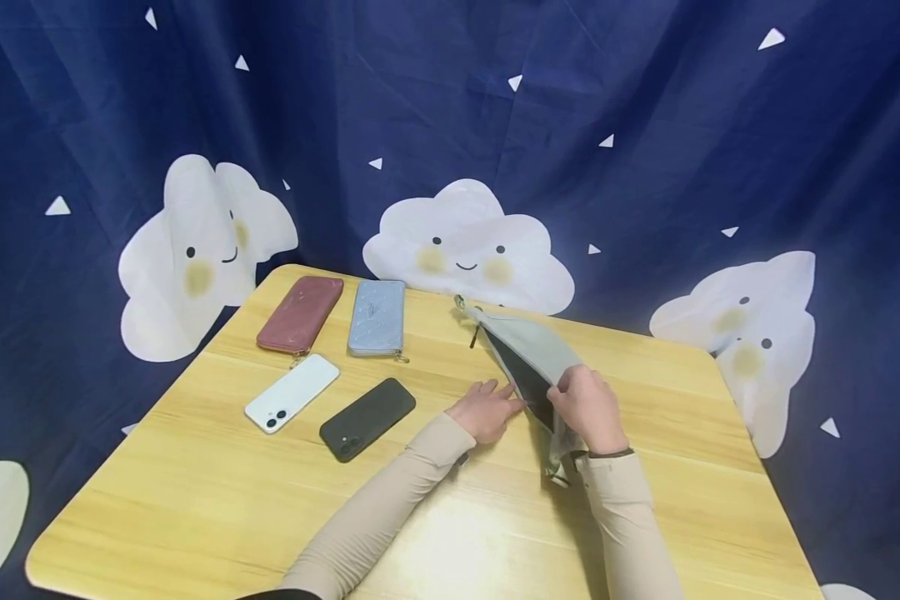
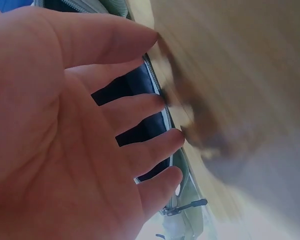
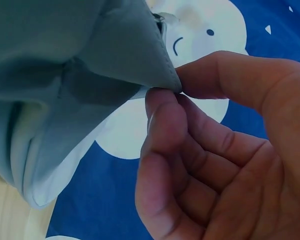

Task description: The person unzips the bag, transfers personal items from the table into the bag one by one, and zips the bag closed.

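A grey-green zippered bag [image 1: 537, 342] stands on the right half of the table with its mouth spread, showing a dark lining. My right hand [image 1: 591, 408] pinches the upper edge of that mouth between thumb and fingers; in the right wrist view the pinched fabric [image 3: 135, 50] is pulled to a corner. On the opposite side, my left hand [image 1: 484, 412] has its fingers extended, their tips right at the lower zipper edge and close to the table. Behind those fingers, the left wrist view shows the dark lining [image 2: 122, 90] and a zipper pull [image 2: 192, 205].
On the wooden table [image 1: 232, 517], left of the bag, lie a dark red wallet [image 1: 302, 314], a light blue wallet [image 1: 377, 317], a white phone [image 1: 292, 392] and a black phone [image 1: 367, 419]. A blue curtain [image 1: 435, 108] hangs behind the table's back edge.
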`<state>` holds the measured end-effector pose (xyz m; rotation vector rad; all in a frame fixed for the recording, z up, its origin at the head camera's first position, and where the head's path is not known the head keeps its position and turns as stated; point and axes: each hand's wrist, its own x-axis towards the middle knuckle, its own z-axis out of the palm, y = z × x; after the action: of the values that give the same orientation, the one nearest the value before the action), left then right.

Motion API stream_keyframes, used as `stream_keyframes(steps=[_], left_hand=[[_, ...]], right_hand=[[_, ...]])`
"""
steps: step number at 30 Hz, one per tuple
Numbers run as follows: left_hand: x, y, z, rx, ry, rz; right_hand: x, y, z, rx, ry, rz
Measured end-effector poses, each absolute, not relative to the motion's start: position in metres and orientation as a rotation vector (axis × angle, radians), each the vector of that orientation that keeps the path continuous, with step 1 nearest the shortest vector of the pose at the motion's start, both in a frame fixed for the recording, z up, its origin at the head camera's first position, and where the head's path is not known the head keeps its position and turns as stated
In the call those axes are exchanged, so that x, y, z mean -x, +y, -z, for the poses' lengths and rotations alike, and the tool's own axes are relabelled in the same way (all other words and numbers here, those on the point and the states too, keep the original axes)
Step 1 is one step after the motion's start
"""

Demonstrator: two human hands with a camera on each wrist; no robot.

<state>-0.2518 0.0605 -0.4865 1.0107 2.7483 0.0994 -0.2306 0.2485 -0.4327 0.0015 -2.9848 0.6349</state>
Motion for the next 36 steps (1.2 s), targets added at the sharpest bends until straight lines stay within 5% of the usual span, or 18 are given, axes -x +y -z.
stream_keyframes(steps=[11, 17, 24, 36], left_hand=[[0.274, 0.04, 0.469, -1.189, 2.843, -0.351], [0.294, 0.007, 0.452, -1.061, 2.874, -0.745], [0.308, -0.037, 0.44, -0.742, 3.062, -1.078], [0.323, -0.105, 0.454, 0.197, 3.19, -1.482]], right_hand=[[0.231, 0.251, 0.432, -0.007, -2.97, -0.626], [0.229, 0.251, 0.43, -0.035, -2.95, -0.655], [0.229, 0.251, 0.43, -0.01, -2.959, -0.632], [0.229, 0.251, 0.431, -0.006, -2.982, -0.636]])
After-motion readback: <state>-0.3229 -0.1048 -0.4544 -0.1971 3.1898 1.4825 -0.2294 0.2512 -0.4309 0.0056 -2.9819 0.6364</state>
